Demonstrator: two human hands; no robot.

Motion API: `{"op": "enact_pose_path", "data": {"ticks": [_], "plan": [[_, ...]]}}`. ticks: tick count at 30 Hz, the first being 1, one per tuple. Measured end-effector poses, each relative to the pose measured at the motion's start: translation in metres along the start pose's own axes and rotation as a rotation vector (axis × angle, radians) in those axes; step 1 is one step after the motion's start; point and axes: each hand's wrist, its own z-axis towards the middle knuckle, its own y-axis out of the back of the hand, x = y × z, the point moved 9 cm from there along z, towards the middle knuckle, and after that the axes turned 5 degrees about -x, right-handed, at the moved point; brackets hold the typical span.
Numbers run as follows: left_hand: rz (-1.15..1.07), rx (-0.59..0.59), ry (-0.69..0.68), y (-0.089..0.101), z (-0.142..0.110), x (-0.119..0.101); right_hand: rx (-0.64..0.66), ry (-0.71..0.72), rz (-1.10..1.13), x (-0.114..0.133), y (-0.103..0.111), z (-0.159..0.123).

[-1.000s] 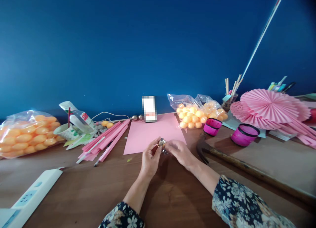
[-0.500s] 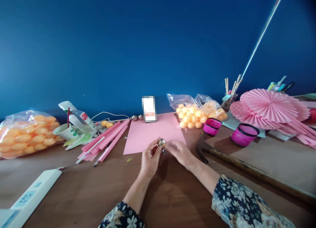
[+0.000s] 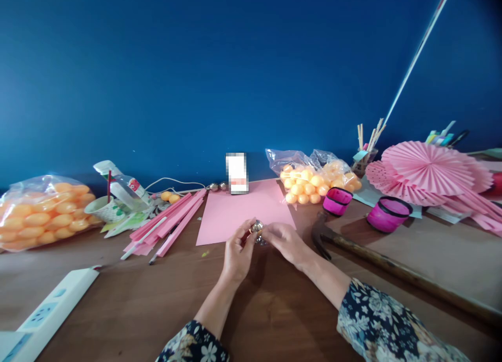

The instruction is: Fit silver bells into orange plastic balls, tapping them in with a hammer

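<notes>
My left hand pinches a small shiny silver ball between thumb and fingers, just over the near edge of the pink paper sheet. Right below that ball shows a second small shiny piece, partly hidden by my fingers. From the other side my right hand meets it, thumb and fingertips closed against the shiny pieces. Whether they are joined I cannot tell. Two more silver balls lie at the back, left of the propped, blurred phone.
Bags of orange balls stand at left and back right. Pink paper strips lie left of the sheet. Right of my hands are a hammer, two magenta rings and pink paper fans. A power strip sits front left.
</notes>
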Motion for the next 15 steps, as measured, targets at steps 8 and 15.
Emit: {"op": "enact_pose_path", "data": {"ticks": [8, 15], "plan": [[0.028, 0.018, -0.013, -0.0025, -0.0006, 0.0008, 0.005, -0.045, 0.051, -0.0033, 0.0023, 0.0015], [-0.039, 0.041, 0.009, -0.0067, -0.0022, 0.0012, 0.011, -0.038, 0.050, -0.0053, 0.0037, 0.0016]]}}
